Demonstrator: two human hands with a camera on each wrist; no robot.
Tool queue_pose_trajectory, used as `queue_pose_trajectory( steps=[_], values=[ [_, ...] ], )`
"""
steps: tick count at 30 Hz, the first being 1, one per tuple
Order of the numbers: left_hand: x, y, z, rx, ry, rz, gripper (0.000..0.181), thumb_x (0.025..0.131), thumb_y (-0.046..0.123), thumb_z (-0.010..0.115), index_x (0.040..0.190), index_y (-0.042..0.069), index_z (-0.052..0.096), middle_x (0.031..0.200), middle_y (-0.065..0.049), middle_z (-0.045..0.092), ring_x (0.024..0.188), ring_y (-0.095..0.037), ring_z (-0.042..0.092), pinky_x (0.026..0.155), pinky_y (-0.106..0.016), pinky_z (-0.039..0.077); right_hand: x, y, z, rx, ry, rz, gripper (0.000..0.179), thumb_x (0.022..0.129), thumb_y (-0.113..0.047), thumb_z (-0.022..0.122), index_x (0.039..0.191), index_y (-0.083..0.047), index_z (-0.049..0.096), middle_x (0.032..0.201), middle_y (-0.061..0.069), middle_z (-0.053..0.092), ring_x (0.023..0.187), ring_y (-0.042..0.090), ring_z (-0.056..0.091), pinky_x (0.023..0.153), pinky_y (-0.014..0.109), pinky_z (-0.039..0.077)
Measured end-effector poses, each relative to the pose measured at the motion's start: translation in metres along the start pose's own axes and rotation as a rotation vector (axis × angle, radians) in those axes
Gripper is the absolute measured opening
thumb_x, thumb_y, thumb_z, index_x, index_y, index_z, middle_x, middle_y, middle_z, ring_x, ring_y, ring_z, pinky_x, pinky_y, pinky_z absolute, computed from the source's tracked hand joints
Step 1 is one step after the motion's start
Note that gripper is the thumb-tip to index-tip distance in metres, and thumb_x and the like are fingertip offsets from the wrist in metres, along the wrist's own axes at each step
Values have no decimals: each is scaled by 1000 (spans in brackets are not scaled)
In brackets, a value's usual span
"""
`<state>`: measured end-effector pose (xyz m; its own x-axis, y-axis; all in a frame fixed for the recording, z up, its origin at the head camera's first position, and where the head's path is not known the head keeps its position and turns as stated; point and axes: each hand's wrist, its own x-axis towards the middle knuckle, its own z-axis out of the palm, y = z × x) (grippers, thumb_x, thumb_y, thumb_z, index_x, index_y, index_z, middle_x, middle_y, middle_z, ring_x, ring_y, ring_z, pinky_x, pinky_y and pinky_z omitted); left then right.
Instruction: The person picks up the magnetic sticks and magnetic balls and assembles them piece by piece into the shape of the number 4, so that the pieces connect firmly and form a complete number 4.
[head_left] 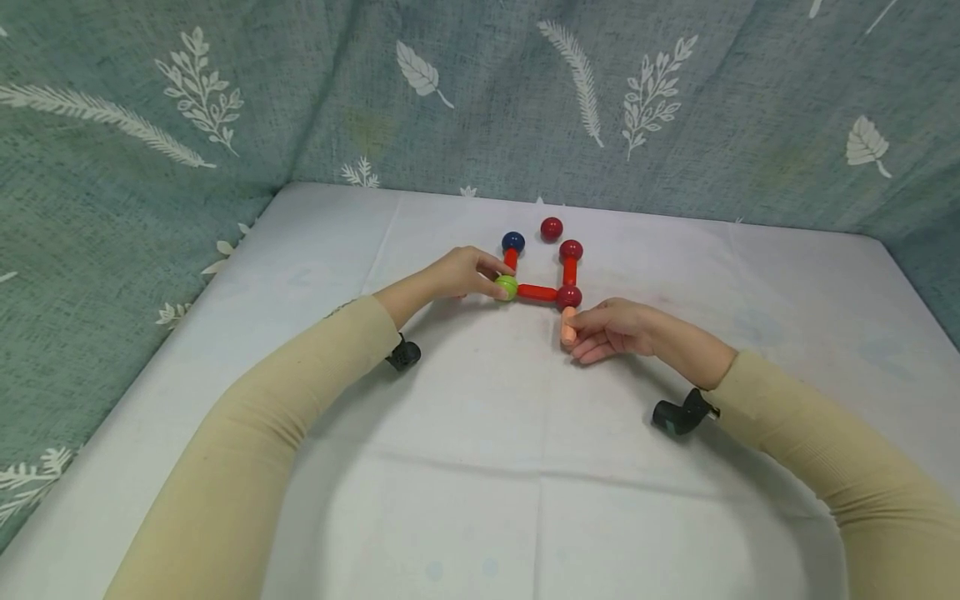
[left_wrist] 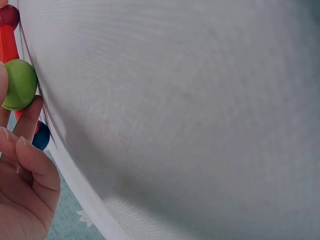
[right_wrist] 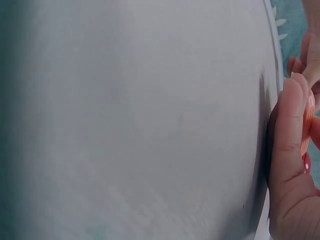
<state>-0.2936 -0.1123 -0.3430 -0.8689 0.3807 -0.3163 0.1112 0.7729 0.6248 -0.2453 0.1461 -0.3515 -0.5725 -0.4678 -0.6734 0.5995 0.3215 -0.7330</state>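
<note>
In the head view, my left hand [head_left: 467,273] pinches a green ball [head_left: 507,287] between thumb and fingers. A red rod [head_left: 537,293] runs right from that ball to a dark red ball [head_left: 568,297]. Another red rod [head_left: 511,260] leads back from the green ball to a blue ball [head_left: 513,242]. From the dark red corner ball, a red rod [head_left: 570,271] reaches back to a second dark red ball [head_left: 571,249]. My right hand [head_left: 617,327] holds a peach-coloured rod [head_left: 568,327], its far end at the corner ball; whether they touch I cannot tell.
A loose dark red ball [head_left: 551,228] lies behind the joined pieces. The white-covered table [head_left: 480,500] ends at a hanging green cloth [head_left: 480,108] with white leaf prints. Black cameras [head_left: 678,415] hang from both wrists just above the table.
</note>
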Motion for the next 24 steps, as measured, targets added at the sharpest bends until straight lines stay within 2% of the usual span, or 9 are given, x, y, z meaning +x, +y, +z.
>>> queue_pose_trajectory(
  steps=[5, 16, 24],
  values=[
    [-1, 0, 0, -11, -1, 3, 44, 79, 28, 72, 121, 22, 61, 115, -1, 62, 79, -17, 45, 52, -25, 33, 2, 0, -1, -2, 23, 5, 24, 94, -22, 50, 85, -4, 63, 73, 6, 68, 66, 16, 67, 69, 28, 53],
    [-1, 1, 1, -8, -2, -6, 44, 79, 29, 72, 121, 23, 61, 114, -1, 62, 73, -17, 42, 51, -25, 32, 2, -1, -1, -44, 8, -1, 25, 95, -21, 49, 84, -5, 64, 71, 6, 67, 65, 15, 67, 69, 29, 53],
    [-1, 1, 0, -12, 2, -14, 43, 79, 29, 72, 121, 23, 61, 114, 0, 62, 80, -18, 45, 52, -25, 32, 1, -1, -1, -67, 5, 6, 26, 95, -24, 50, 87, -3, 64, 72, 6, 67, 66, 16, 67, 69, 30, 53]
  ],
)
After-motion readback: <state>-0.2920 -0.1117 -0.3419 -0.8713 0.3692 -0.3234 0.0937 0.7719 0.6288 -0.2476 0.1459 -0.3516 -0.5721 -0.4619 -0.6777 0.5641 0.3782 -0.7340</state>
